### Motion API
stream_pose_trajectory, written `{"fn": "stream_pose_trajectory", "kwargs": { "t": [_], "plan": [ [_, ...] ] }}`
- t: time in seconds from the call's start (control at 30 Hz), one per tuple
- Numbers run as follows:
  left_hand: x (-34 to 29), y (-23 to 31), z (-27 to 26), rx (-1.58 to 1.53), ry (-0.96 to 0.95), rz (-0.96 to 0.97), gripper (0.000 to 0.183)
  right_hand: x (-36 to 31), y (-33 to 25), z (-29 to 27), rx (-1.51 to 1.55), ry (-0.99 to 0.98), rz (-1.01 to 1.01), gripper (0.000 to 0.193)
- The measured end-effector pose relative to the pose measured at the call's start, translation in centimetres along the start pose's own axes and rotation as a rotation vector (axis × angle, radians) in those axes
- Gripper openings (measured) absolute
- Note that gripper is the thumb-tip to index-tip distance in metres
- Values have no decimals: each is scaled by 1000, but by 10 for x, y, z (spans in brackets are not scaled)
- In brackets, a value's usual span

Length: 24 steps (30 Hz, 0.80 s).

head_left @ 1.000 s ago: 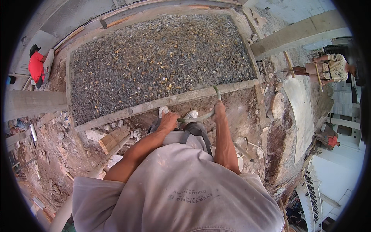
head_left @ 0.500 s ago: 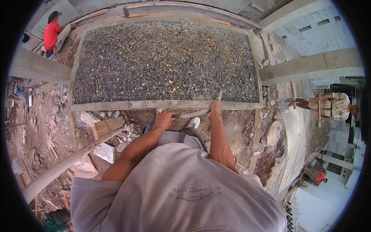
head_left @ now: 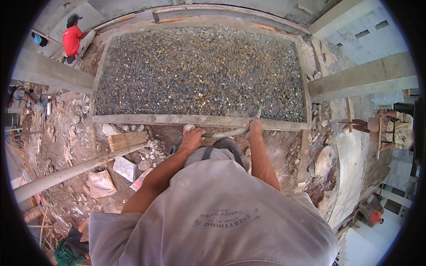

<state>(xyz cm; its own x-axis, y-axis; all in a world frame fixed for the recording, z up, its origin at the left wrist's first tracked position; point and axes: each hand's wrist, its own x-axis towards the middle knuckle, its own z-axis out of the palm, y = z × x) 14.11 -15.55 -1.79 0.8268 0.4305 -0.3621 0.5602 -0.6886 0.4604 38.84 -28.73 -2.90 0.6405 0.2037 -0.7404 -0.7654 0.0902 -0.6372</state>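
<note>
Gripping a curved, grey-green tubular hose (head_left: pixel 227 133), the left hand (head_left: pixel 191 138) and right hand (head_left: pixel 254 128) hold its tip (head_left: pixel 258 109) over the dark gravel bed (head_left: pixel 191 71) at twelve o'clock. Dark lettering (head_left: pixel 227 220) marks the grey cloth shirt (head_left: pixel 206 181) at six o'clock.

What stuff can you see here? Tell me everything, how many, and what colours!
gravel: one bed, mixed grey and brown, ahead
concrete border: 1, grey, around the gravel
hose: 1, grey-green, middle, reaching past the front border
concrete posts: at least 3, grey, left and right
timber stack: 1, light brown, left
long pole: 1, pale grey, left
block: 1, whitish, near the pole
sack: 1, pale, lower left
other people: at least 4, some in red, left and right
shirt: 1, grey, bottom middle
hands: 2, bare, left and right gripping the hose
</note>
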Motion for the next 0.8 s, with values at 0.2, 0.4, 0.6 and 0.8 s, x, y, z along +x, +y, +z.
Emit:
{"fn": "stream_pose_trajectory", "kwargs": {
  "t": [0.2, 0.4, 0.6, 0.8],
  "plan": [
    [-3, 8, 6, 27, 9, -13, 29, -9, 0, -18, -17, 71, 143, 32],
    [-13, 15, 17, 16, 53, -34, 28, -9, 8, -34, 28, 93, 209, 33],
    [-21, 15, 22, 30, 7, -38, 27, 2, 23, -52, 70, 80, 165, 31],
    [-14, 3, 40, 74, 41, 9, 29, -8, 18, -53, 1, 75, 79, 10]
  ]
}}
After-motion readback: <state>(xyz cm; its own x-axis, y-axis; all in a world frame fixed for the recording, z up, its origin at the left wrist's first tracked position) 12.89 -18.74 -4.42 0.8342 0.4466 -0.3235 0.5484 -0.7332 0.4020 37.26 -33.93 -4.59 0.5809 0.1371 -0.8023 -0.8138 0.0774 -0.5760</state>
